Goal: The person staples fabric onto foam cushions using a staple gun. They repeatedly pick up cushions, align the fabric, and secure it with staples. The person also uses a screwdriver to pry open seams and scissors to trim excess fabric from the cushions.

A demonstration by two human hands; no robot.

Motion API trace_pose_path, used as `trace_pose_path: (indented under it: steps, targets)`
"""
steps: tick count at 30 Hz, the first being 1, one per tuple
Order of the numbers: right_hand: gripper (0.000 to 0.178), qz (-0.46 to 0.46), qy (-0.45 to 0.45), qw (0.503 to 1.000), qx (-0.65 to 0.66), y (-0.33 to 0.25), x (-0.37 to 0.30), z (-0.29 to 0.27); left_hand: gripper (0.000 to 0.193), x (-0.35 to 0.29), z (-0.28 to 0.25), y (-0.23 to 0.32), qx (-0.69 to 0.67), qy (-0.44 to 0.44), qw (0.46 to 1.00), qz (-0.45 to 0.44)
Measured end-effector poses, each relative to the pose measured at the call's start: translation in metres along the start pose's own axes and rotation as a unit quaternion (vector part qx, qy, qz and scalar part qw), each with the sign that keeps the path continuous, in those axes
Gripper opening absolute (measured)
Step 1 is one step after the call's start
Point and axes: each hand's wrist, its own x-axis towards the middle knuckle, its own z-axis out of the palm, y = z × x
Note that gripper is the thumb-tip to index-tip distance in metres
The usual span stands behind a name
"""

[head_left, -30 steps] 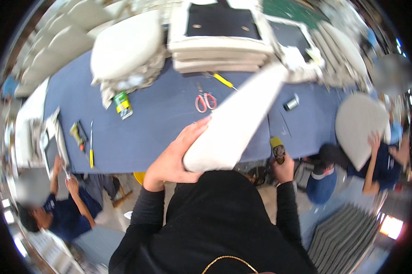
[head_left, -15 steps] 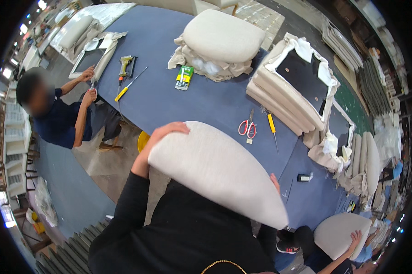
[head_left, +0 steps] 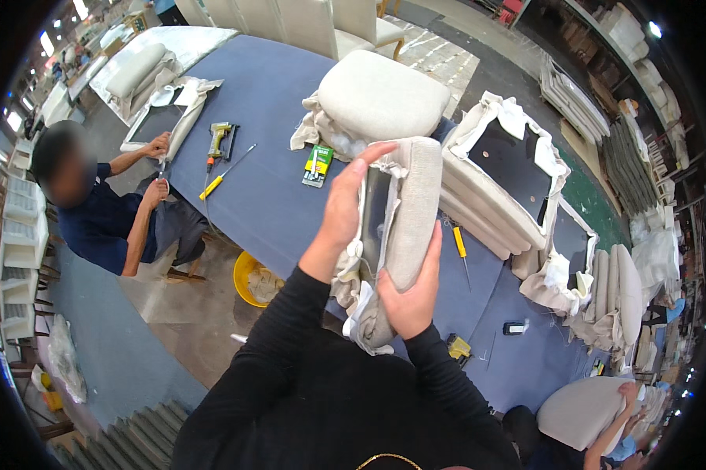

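An upholstered seat cushion (head_left: 418,215) with beige fabric is held up on its edge between my hands, over the near side of the blue table. Its underside shows a dark panel, white lining and ragged fabric edges. My left hand (head_left: 343,207) grips the far-left edge, fingers over the top. Lower down, my right hand (head_left: 412,298) wraps the near-right side, its thumb on the underside rim. Beyond the cushion sits a padded seat (head_left: 384,92) on bunched fabric. To its right stands a stack of seat cushions (head_left: 478,205), the top one with its dark underside up.
On the blue table (head_left: 270,102) lie a staple gun (head_left: 220,142), a yellow-handled screwdriver (head_left: 213,186), a green box (head_left: 317,166) and another yellow-handled screwdriver (head_left: 460,243). A yellow bucket (head_left: 241,280) stands below the edge. At left a seated person (head_left: 106,207) works on a cushion; another person's hand (head_left: 627,392) holds one.
The cushion has been lifted and turned from its smooth face onto its edge, bringing the underside into sight. Both hands have moved inward. The red-handled scissors on the table are now hidden.
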Motion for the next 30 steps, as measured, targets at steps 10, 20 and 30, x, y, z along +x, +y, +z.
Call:
trace_pose_path:
  steps: [10,20,30]
  targets:
    - [0.102,-0.048,-0.085,0.983,0.156,-0.022,0.085,-0.024,0.056,0.004,0.02,0.015,0.084,-0.013,0.996,0.013]
    - [0.135,-0.035,-0.074,0.981,0.174,-0.026,0.093,-0.016,0.056,-0.028,0.025,0.018,0.031,-0.071,0.997,0.03]
    - [0.138,-0.052,-0.046,0.966,0.25,-0.013,0.06,-0.008,0.058,0.006,0.015,0.071,0.199,-0.337,0.913,0.113]
